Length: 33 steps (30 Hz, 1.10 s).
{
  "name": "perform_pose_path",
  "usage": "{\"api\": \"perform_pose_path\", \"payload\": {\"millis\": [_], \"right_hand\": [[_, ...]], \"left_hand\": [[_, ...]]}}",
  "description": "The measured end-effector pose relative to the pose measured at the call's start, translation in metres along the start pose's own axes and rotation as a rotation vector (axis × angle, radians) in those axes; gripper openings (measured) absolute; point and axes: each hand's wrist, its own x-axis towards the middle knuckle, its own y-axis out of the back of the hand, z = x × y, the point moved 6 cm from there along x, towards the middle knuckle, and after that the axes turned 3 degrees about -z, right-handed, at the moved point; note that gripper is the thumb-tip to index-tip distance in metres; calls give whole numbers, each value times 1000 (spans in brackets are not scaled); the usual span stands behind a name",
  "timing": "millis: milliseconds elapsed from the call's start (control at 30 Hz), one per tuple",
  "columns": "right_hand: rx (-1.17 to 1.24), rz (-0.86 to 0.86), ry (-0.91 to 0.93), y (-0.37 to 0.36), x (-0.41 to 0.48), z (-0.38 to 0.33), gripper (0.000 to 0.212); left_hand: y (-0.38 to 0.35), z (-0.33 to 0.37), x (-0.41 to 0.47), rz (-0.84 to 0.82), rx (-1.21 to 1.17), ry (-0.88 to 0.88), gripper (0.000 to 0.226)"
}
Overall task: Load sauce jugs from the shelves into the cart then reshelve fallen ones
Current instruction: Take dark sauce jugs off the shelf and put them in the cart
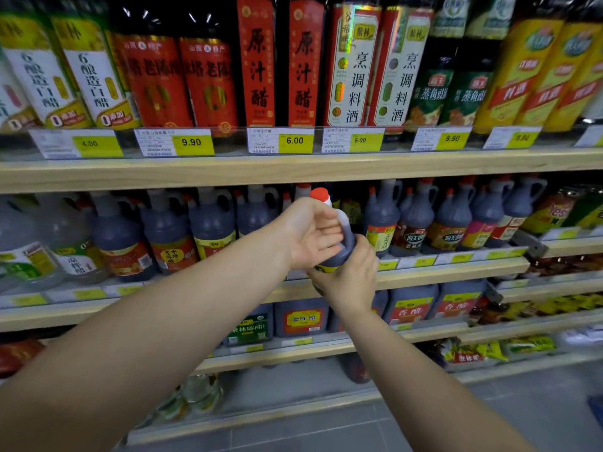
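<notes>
shelves (pixel 293 172) behind, right hand (pixel 350 278) grips a dark red-capped jug (pixel 346 244), left hand (pixel 310 233) flat against it.

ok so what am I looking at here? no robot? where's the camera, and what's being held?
No robot here: these are a person's two bare arms, filmed by a single wide-angle camera worn on the head, looking forward and down. The wide lens is why the shelves look bent.

The scene is a shop aisle with wooden shelves. On top stand tall bottles above yellow price tags. Below are rows of dark shelved jugs with handles.

The person holds one dark jug, the held jug, with a red cap, in front of the middle shelf. The right hand grips its lower body. The left hand lies against its neck and handle, fingers fairly straight.
</notes>
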Motion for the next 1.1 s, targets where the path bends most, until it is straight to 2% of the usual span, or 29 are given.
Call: {"api": "perform_pose_path", "payload": {"millis": [133, 200, 267, 367, 433, 533, 600, 700, 933, 1100], "right_hand": [[62, -24, 132, 8, 13, 8, 92], [104, -70, 142, 13, 25, 16, 90], [188, -135, 99, 14, 38, 24, 90], [346, -193, 54, 13, 56, 33, 89], [369, -211, 74, 9, 66, 36, 86], [405, -233, 74, -4, 79, 45, 86], [429, -248, 50, -15, 85, 52, 87], [423, -280, 54, -31, 92, 61, 85], [285, -254, 83, -44, 94, 80, 87], [257, -186, 67, -44, 90, 84, 91]], "left_hand": [[16, 0, 1, -68, 166, 37, 29], [37, 0, 9, 28, 332, 22, 31], [60, 1, 24, 204, 483, -36, 31], [86, -4, 49, 393, 742, -80, 15], [98, -12, 65, 424, 1034, -76, 12], [103, -29, 77, 364, 1225, 2, 23], [105, -30, 79, 392, 1218, -11, 24], [106, -19, 78, 504, 1079, -166, 26], [96, -4, 86, 622, 991, -385, 11], [78, -9, 91, 581, 1010, -490, 12]]}}
